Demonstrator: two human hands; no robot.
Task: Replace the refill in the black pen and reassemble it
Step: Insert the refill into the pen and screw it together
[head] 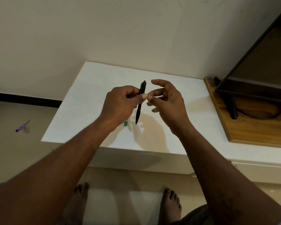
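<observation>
black pen (138, 113), one: probably light, stiff and slick, near upright over the middle of the desk (88, 95), pinched mid-barrel by my left hand (120, 104), my right hand (167, 103) beside it loose and empty.

My left hand (120, 104) is pinching a plain black pen (138, 112). Under my fingers (143, 96) a white table (81, 111) is showing, with a green bit (125, 123) lying just nearer me. Far left of them a purple pen (22, 126) is lying on beige floor (15, 143). Right of them a brown wood-grain board (250, 130) is sitting.
</observation>
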